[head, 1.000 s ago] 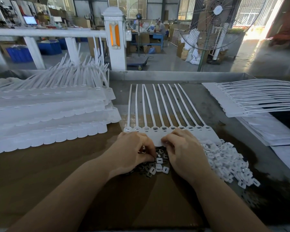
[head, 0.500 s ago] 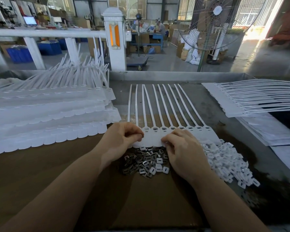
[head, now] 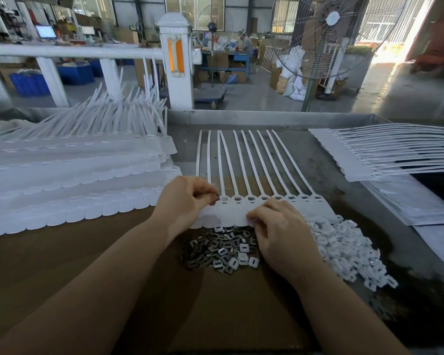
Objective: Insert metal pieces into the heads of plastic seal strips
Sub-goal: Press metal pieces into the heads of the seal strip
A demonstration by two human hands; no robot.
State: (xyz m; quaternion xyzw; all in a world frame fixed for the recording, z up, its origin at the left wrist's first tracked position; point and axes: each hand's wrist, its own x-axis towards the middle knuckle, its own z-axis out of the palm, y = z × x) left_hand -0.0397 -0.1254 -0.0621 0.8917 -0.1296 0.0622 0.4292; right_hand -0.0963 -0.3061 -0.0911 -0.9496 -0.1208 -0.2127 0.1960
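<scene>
Lying flat across the middle of the workbench, a joined row of white plastic seal strips (head: 254,208) is seen from the head camera, its narrow tails fanned away from the person and its slotted heads lined up nearest the hands. No brand, label or legible writing can be made out on any strip or on the bench; a lit monitor (head: 46,31) in the far background is too blurred to be read.

The left hand (head: 187,201) is held over the left end of the row, wrist raised, fingers curled, and a small dark metal piece (head: 215,200) is pinched between thumb and forefinger right at one of the leftmost heads. Whether the piece is already seated in its slot cannot be told. The right hand (head: 282,234) is laid palm-down on the near edge of the row, its fingers bent and pressed on the white tab edge, so that the sheet is pinned against the brown cardboard sheet (head: 87,252).

Just beneath the row, between the two hands, a loose heap of grey metal pieces (head: 210,249) is spread, with a few white plastic caps mixed in. A larger pile of white plastic caps (head: 349,254) is found to the right of the right hand. Stacked rows of white strips (head: 75,175) are piled at the left, and another stack (head: 382,149) is set at the far right.
</scene>
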